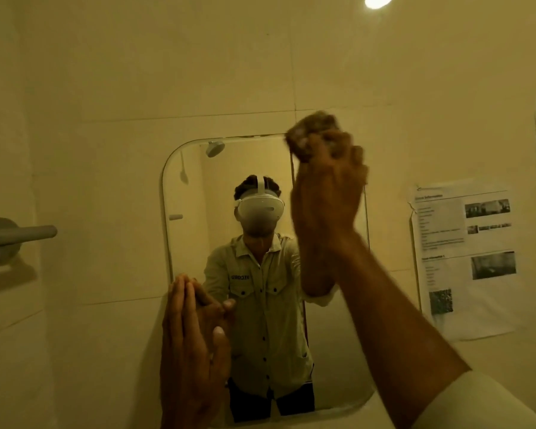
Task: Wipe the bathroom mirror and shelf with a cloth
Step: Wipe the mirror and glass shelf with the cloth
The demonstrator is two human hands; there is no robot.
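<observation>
Head view: right hand (325,193), upper right of centre, clenched on a bunched brown cloth (310,131) at the wall mirror (186,187)'s top right corner; left hand (192,342), lower centre, flat-fingered against the mirror's left edge. Cloth likely soft, light, compressible; best gripped as a wad. Shelf not visible.

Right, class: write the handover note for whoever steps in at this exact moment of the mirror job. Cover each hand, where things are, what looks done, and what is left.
Right hand: raised at the mirror's upper right corner, grip closed on a bunched brown cloth; blurred, so contact with the glass is unclear.
Left hand: open, fingers straight, at the lower left edge of the mirror; it appears to rest flat on the glass.
Mirror: wall-mounted, rounded corners. A printed notice is stuck to the wall on its right, a grey handle on its left.
Done: cannot tell which areas have been wiped.
Left: the rest of the mirror; the shelf is not in view.
</observation>
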